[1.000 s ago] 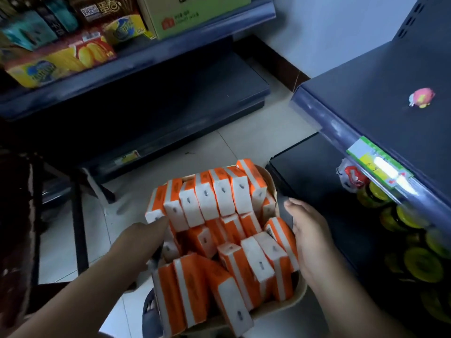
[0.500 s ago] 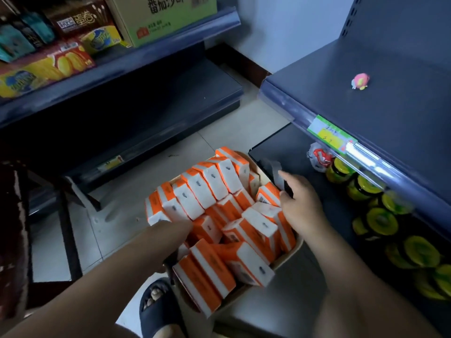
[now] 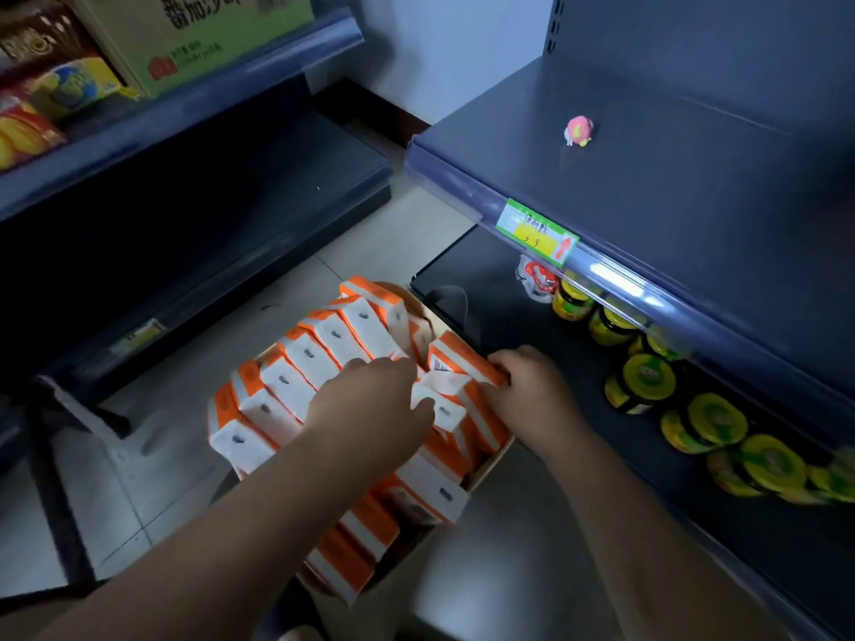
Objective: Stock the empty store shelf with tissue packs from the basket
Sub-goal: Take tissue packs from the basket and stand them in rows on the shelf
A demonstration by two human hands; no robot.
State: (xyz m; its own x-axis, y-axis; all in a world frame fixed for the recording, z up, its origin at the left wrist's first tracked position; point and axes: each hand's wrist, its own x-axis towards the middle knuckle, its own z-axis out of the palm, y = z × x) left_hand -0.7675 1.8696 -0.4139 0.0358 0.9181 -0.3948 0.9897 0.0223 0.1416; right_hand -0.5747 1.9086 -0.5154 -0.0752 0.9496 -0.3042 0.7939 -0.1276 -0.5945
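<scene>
A beige basket point(image 3: 491, 459) full of orange-and-white tissue packs point(image 3: 305, 358) sits low in front of me, beside the right shelving. My left hand point(image 3: 370, 402) lies over the middle of the packs, with its fingers and thumb closed around a white-ended pack point(image 3: 442, 411). At the basket's right rim, my right hand point(image 3: 532, 390) grips a tilted orange pack point(image 3: 462, 356) whose barcode faces up. The empty dark blue shelf point(image 3: 671, 192) is above and to the right.
A small pink toy point(image 3: 578, 130) sits on the empty shelf, and a green-yellow price tag point(image 3: 536, 233) is on its front rail. Yellow-lidded jars point(image 3: 647, 377) line the shelf below. Shelves to the left hold snack packs and a green carton point(image 3: 199, 34).
Both hands left the basket's sides and reached in among the packs. The right hand has taken hold of an orange pack. My view swung toward the right shelf.
</scene>
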